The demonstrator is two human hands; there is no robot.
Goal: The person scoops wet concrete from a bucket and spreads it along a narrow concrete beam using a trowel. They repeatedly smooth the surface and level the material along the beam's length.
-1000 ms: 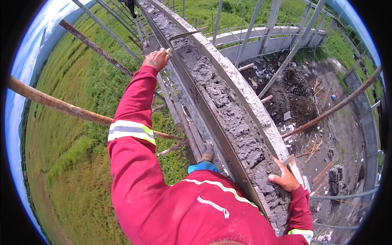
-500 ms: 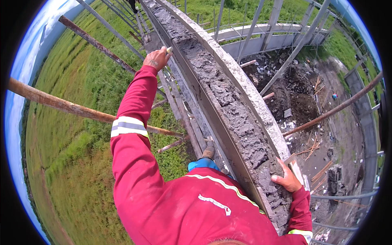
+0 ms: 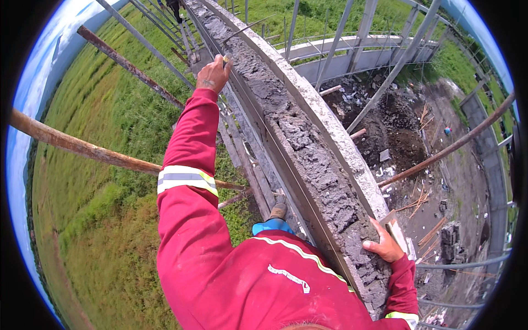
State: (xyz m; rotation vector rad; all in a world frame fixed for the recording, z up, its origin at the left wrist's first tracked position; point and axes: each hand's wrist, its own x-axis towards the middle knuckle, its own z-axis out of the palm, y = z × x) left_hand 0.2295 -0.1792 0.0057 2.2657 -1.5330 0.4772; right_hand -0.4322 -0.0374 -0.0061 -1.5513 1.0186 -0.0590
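Beside the outer edge of the long curved wall form, my left hand [image 3: 213, 75] is closed in a fist. A short pale end of a handle [image 3: 226, 60] sticks out of it; the rest of that tool is hidden. Fresh grey concrete [image 3: 308, 140] with a rough, lumpy top fills the channel between the thin outer form board [image 3: 286, 159] and the paler inner concrete edge [image 3: 352, 157]. My right hand [image 3: 387, 245] rests on the inner side near my body, thumb apart and fingers stretched along the edge, by a wooden piece [image 3: 397, 231].
My foot [image 3: 279, 211] stands on narrow scaffold planks [image 3: 256, 181] high above grass. Rusty poles [image 3: 88, 146] slant in on the left, and another pole [image 3: 451, 143] on the right. Rubble and timber [image 3: 432, 231] lie below inside the curve. Another person [image 3: 175, 8] is at the far end.
My left hand has shifted slightly, and less of the pale handle end shows. A thin dark rod across the far concrete shows more plainly. My right hand stays on the edge.
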